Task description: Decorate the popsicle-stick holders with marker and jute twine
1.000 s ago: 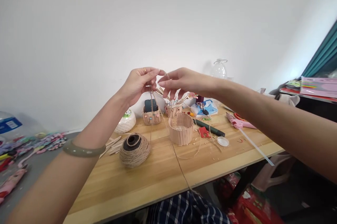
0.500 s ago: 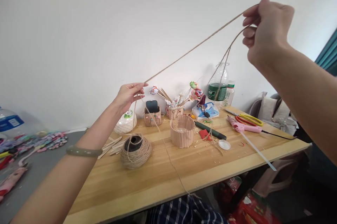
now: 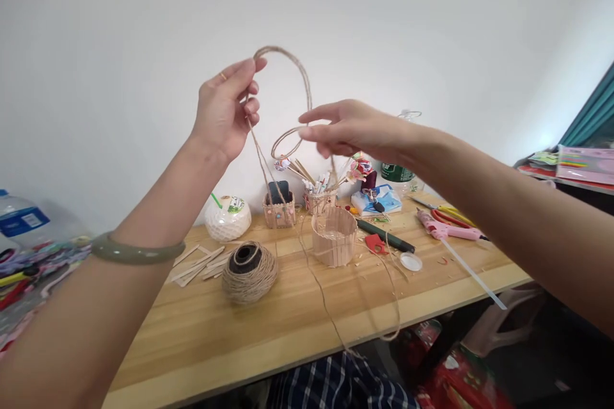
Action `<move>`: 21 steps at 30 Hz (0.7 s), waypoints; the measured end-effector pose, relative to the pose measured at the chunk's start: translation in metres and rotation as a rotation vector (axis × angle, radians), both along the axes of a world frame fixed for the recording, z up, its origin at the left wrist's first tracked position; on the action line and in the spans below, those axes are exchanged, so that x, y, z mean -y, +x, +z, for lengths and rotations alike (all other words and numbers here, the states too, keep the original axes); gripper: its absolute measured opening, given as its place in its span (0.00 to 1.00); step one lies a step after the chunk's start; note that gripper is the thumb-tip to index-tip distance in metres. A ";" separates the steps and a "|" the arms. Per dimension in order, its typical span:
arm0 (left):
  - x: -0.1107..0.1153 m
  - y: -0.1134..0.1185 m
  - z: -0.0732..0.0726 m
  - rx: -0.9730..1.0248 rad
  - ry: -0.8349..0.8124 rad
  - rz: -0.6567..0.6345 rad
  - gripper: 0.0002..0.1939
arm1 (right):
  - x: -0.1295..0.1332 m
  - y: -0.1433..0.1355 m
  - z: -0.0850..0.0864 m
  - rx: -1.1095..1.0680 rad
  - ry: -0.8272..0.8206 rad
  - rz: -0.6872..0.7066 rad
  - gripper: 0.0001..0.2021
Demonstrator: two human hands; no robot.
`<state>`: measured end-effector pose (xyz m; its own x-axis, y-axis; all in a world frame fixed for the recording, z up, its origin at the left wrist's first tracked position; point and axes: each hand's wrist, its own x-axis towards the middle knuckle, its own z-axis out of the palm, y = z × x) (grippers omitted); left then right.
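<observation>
Raised in front of the wall, my left hand [image 3: 229, 102] pinches doubled jute twine [image 3: 307, 79] between thumb and fingers. The twine arches over to the right and loops down to my right hand [image 3: 343, 126], whose thumb and fingers are closed on it. Loose strands hang from both hands towards the table. Below my left hand lies the ball of twine [image 3: 252, 284] with a dark hollow core. A round holder of wooden sticks [image 3: 334, 242] stands beneath my right hand, with a strand passing by it.
Flat wooden sticks [image 3: 199, 265] lie left of the twine ball. Two decorated stick boxes stand behind, one holding pens and paper flowers [image 3: 359, 169]. A pink glue gun [image 3: 444, 226], scissors [image 3: 455, 214], a dark green pen-like tool [image 3: 391, 237] and a white cap [image 3: 411, 261] lie right.
My right hand has come down and left, towards my left hand. My left hand has risen. The twine, stretched taut between them before, now curves in slack loops.
</observation>
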<state>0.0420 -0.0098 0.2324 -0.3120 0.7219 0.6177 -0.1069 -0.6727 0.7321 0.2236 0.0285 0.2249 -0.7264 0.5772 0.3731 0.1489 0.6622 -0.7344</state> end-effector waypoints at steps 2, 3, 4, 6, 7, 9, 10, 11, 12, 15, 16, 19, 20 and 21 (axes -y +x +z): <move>0.002 0.009 0.011 -0.062 0.021 -0.023 0.11 | 0.002 -0.013 -0.008 0.016 -0.117 0.153 0.21; 0.002 0.011 0.015 -0.091 0.036 -0.028 0.10 | 0.004 -0.019 -0.014 0.043 -0.169 0.224 0.21; 0.001 0.012 0.019 -0.113 0.053 -0.022 0.10 | 0.006 -0.025 -0.020 0.089 -0.214 0.289 0.20; -0.002 0.008 0.024 -0.129 0.070 0.043 0.09 | 0.009 -0.033 -0.035 0.242 -0.275 0.407 0.16; -0.005 0.003 0.026 -0.122 0.069 0.102 0.08 | 0.011 -0.036 -0.044 0.337 -0.284 0.456 0.13; -0.009 -0.012 0.029 -0.088 0.053 0.240 0.07 | 0.012 -0.035 -0.062 0.516 -0.261 0.507 0.09; -0.011 -0.022 0.029 -0.065 0.045 0.300 0.07 | 0.011 -0.032 -0.070 0.594 -0.236 0.504 0.08; -0.013 -0.032 0.029 -0.042 0.038 0.349 0.08 | 0.009 -0.027 -0.077 0.662 -0.197 0.482 0.07; -0.014 -0.043 0.029 -0.022 0.029 0.393 0.08 | 0.006 -0.020 -0.083 0.715 -0.153 0.447 0.06; -0.016 -0.073 0.025 0.019 0.001 0.510 0.08 | -0.012 0.007 -0.085 0.754 -0.019 0.313 0.06; -0.017 -0.081 0.023 0.027 -0.004 0.544 0.08 | -0.020 0.016 -0.082 0.734 0.017 0.252 0.07; -0.020 -0.099 0.019 0.054 -0.013 0.624 0.07 | -0.038 0.039 -0.060 0.593 0.201 -0.165 0.14; -0.021 -0.102 0.019 0.065 -0.017 0.641 0.07 | -0.042 0.044 -0.052 0.507 0.247 -0.324 0.18; -0.021 -0.104 0.020 0.078 -0.020 0.652 0.08 | -0.044 0.049 -0.043 0.390 0.292 -0.456 0.20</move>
